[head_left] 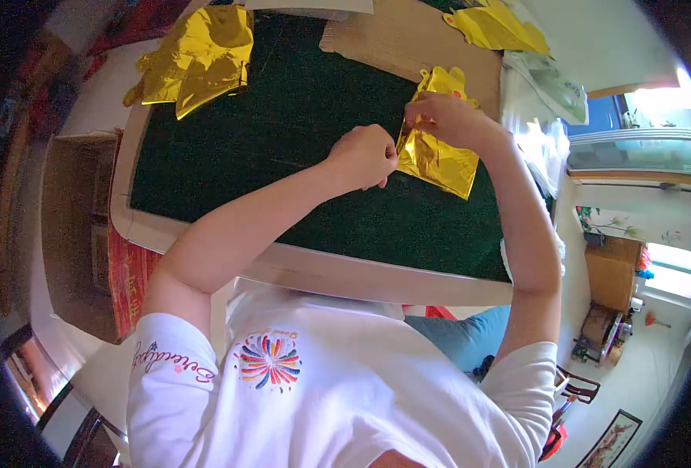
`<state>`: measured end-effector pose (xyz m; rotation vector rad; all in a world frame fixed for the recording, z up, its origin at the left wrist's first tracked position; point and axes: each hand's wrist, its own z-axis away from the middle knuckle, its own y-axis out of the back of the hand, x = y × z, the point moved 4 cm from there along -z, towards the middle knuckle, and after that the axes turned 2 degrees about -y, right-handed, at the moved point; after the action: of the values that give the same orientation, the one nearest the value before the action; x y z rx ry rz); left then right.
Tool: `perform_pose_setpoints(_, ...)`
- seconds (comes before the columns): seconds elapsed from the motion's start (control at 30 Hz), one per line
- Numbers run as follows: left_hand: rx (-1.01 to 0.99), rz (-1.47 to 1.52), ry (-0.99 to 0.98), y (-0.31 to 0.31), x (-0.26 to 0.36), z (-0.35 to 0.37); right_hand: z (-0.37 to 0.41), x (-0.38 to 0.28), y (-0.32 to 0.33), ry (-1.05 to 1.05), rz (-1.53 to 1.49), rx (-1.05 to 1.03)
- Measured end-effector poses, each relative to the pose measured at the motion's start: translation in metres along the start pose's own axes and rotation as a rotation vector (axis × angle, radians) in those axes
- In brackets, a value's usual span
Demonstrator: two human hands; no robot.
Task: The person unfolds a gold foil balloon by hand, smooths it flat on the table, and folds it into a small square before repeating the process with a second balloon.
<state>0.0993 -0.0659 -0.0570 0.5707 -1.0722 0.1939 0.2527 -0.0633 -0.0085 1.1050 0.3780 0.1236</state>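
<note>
A flat, shiny gold foil piece (437,165) with rounded knobs along its far end, like a deflated foil balloon, lies on the dark green table surface (283,125). My right hand (447,118) rests over its upper part, fingers bent and closed on the foil near its left edge. Just to the left, my left hand (365,157) is curled closed beside the foil's edge. Whatever its fingertips hold, if anything, is hidden. A small red spot shows on the foil's far end above my right hand.
More gold foil pieces (213,58) lie at the table's far left corner. Another yellow foil piece (500,30) sits at the far right near brown cardboard (384,35). Clear plastic bags (544,140) hang along the right side. An open cardboard box (80,234) stands left of the table.
</note>
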Motion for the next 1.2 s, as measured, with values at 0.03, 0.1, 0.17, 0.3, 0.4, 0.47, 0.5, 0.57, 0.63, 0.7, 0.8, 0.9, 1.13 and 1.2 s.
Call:
perform_pose_setpoints(0.03,-0.006,-0.047,-0.024,-0.001,-0.001,-0.002,0.0,-0.001,0.0,-0.033,0.032,-0.004)
perform_pose_setpoints(0.1,-0.013,-0.096,-0.049,-0.003,-0.002,-0.005,0.001,-0.006,0.0,-0.077,0.079,-0.015)
perform_pose_setpoints(0.17,-0.005,-0.071,-0.023,-0.002,-0.001,-0.003,0.01,-0.013,0.001,-0.125,0.126,-0.021)
perform_pose_setpoints(0.3,0.0,-0.037,-0.049,0.01,0.006,0.01,0.05,-0.011,0.007,-0.25,-0.193,0.48)
perform_pose_setpoints(0.4,0.325,-0.323,-0.375,0.023,0.008,0.005,0.069,-0.003,-0.015,-0.357,-0.173,0.814)
perform_pose_setpoints(0.47,0.514,-0.636,-0.753,0.025,0.012,-0.008,0.067,0.0,-0.037,-0.406,-0.081,0.85)
perform_pose_setpoints(0.5,0.434,-0.728,-0.718,0.022,0.008,-0.018,0.065,-0.001,-0.046,-0.415,-0.017,0.846)
perform_pose_setpoints(0.57,0.419,-0.761,-0.729,0.019,0.008,-0.031,0.062,-0.006,-0.056,-0.437,0.073,0.817)
perform_pose_setpoints(0.63,0.406,-0.792,-0.734,0.014,0.007,-0.039,0.06,-0.008,-0.062,-0.452,0.05,0.788)
perform_pose_setpoints(0.7,0.341,-0.771,-0.717,0.007,0.002,-0.045,0.058,-0.009,-0.066,-0.468,0.022,0.751)
perform_pose_setpoints(0.8,0.352,-0.795,-0.729,0.006,-0.001,-0.044,0.058,-0.012,-0.071,-0.49,0.014,0.721)
perform_pose_setpoints(0.9,0.321,-0.818,-0.725,0.008,0.001,-0.042,0.057,-0.017,-0.07,-0.51,0.037,0.698)
perform_pose_setpoints(1.13,0.394,-0.823,-0.68,0.011,0.002,-0.041,0.051,-0.017,-0.071,-0.486,0.096,0.676)
perform_pose_setpoints(1.2,0.397,-0.77,-0.655,0.014,0.002,-0.043,0.051,-0.016,-0.072,-0.495,0.129,0.667)
